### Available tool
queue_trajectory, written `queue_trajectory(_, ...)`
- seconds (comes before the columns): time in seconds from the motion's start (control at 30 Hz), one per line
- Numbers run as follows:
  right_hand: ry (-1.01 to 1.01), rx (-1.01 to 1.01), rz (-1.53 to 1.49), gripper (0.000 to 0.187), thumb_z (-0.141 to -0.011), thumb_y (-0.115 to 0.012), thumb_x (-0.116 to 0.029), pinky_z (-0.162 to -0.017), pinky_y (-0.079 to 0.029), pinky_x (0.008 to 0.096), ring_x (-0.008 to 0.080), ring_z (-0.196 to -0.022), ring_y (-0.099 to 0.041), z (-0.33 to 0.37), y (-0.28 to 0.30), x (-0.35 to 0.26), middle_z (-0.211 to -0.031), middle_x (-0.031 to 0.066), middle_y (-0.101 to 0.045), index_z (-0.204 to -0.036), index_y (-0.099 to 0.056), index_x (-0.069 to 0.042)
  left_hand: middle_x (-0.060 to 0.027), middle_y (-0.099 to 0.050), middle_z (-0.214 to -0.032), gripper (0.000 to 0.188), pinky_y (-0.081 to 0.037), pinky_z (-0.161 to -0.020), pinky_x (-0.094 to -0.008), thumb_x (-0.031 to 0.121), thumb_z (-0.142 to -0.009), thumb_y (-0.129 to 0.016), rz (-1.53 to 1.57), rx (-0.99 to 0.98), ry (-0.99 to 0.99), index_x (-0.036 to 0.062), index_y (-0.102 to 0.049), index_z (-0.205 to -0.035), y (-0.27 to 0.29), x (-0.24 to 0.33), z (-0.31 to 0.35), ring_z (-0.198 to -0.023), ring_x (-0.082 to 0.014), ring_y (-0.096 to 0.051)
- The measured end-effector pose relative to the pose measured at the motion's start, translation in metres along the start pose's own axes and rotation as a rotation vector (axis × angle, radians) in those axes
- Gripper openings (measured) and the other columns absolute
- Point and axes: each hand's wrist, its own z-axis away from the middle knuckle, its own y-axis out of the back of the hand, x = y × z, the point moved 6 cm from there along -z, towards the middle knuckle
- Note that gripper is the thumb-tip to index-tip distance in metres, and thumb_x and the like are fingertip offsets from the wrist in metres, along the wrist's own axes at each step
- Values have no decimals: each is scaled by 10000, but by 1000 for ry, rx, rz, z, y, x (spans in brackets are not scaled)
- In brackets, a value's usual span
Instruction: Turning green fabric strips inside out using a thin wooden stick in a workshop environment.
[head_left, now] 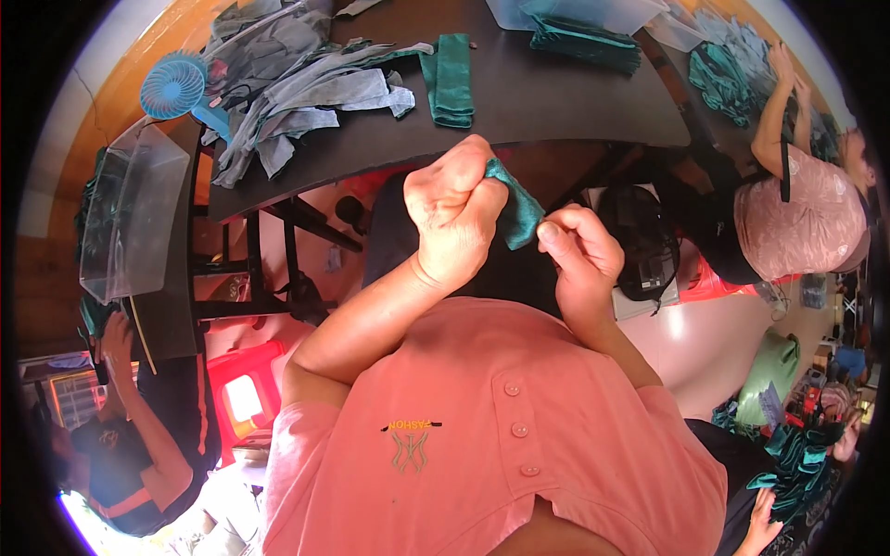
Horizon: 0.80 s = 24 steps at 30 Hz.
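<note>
A small piece of dark green velvet fabric [517,206] is stretched between my two hands, above my lap and just short of the table edge. My left hand [454,206] is closed in a fist on one end, and the part inside the fist is hidden. With thumb and forefinger, my right hand [586,255] pinches the lower right corner. On the table beyond lies a flat folded green velvet strip [451,82]. Left of it spreads a loose heap of grey-green fabric strips [315,97].
A stack of green velvet pieces [586,44] lies by a clear plastic bin [565,13] on the dark table [547,102]. A blue fan [174,85] stands at the left. Co-workers handle fabric at both sides; a black backpack [640,246] sits right of my knees.
</note>
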Motion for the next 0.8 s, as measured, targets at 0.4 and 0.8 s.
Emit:
queue_trajectory(0.4, 262, -82, 399, 70, -803, -711, 5, -523, -388, 210, 68, -572, -514, 1, -3, -13, -669, 20, -620, -806, -643, 20, 24, -356, -596, 160, -272, -482, -241, -125, -678, -436, 134, 55, 131, 22, -411, -620, 2, 6, 7, -570, -51, -294)
queue_trajectory(0.8, -249, -172, -245, 136, -819, -669, 0, -490, -302, 234, 76, -522, -406, -4, -21, 11, -599, 18, -510, -720, -578, 22, 42, -392, -604, 154, -265, -495, -231, -89, -717, -429, 24, 41, 98, 33, -436, -623, 9, 15, 6, -566, -44, -318)
